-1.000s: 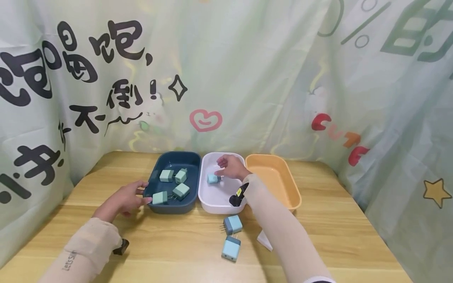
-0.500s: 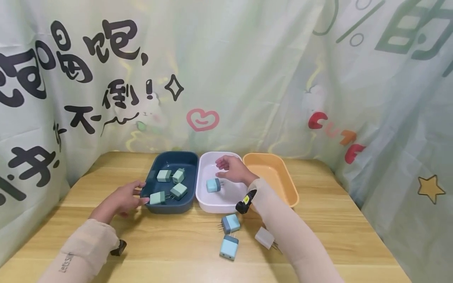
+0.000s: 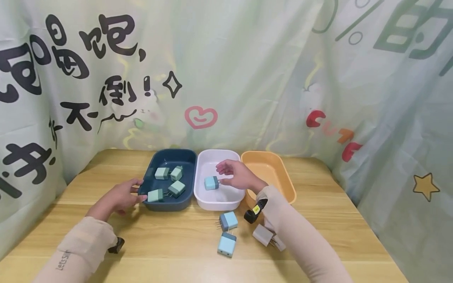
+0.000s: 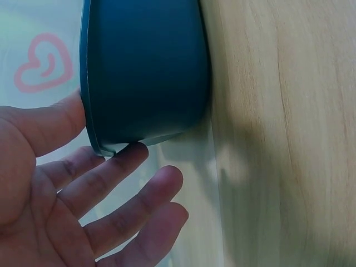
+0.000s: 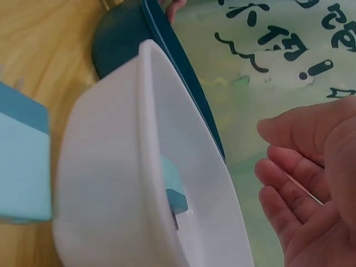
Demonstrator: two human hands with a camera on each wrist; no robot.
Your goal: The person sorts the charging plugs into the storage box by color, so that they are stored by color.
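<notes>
My left hand touches the left front rim of the dark blue tray; in the left wrist view its thumb and fingertips meet the tray's corner, the other fingers spread and relaxed. Several pale green plug chargers lie in that tray. Over the right part of the white tray hovers my right hand, fingers loosely bent and holding nothing. A light blue charger with a darker prong end rests inside the white tray, left of the fingertips. The right wrist view shows this charger partly hidden by the tray wall.
An orange tray stands at the right of the row, partly behind the right hand. Two light blue chargers lie on the wooden table before the white tray. Two white chargers lie beside the right sleeve. A printed curtain hangs behind.
The light blue charger has dropped from near my right fingers onto the white tray's floor. My right hand has drawn back slightly right and toward me, uncovering the white chargers. My left hand stays put.
</notes>
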